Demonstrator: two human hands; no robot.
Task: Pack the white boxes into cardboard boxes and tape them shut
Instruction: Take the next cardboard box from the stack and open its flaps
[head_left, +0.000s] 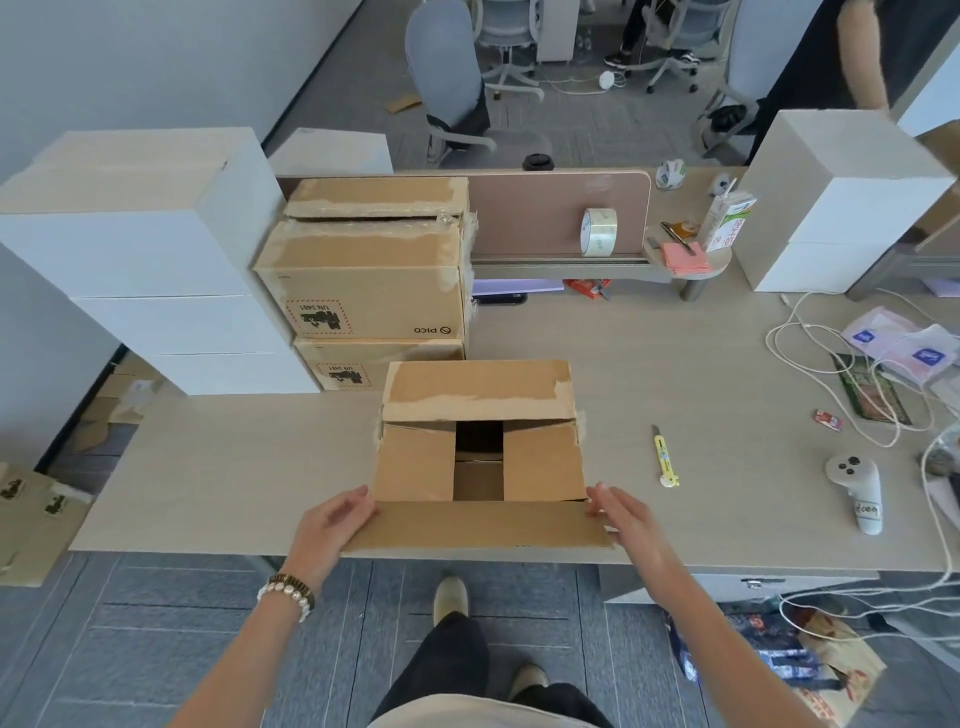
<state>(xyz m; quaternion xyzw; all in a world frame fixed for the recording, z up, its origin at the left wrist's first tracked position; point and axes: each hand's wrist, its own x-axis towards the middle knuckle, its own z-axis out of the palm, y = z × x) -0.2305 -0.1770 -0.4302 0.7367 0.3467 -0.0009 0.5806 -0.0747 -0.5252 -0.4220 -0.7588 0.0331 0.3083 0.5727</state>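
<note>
**Both hands on the near flap of the open carton**

The carton (478, 457) sits on the desk (234, 467) at its near edge, right in front of the person; its two side flaps are folded in, with a dark gap between them; its far flap (478, 387) stands tilted up, and its near flap (478, 525) lies out flat toward the person, past the desk edge.

The left hand (332, 525) reaches in from below, forearm angled up and right, a bead bracelet (288, 592) at the wrist; its fingers curl round the left end of the near flap, thumb on top at the carton's corner. The right hand (621, 514) comes in from the lower right, back of the hand up; its fingers lie fairly straight and close together, their tips on the right end of the same flap; whether the thumb is beneath the flap cannot be told.

Left of the carton stand stacked white boxes (156, 260); behind the carton and just right of them stands a stack of taped cartons (363, 270); more white boxes (831, 202) stand far right of the carton. A tape roll (598, 232) stands on edge on a shelf behind the carton; a yellow cutter (662, 457) lies on the desk just right of the carton; a white controller (857, 491) lies further right.
</note>
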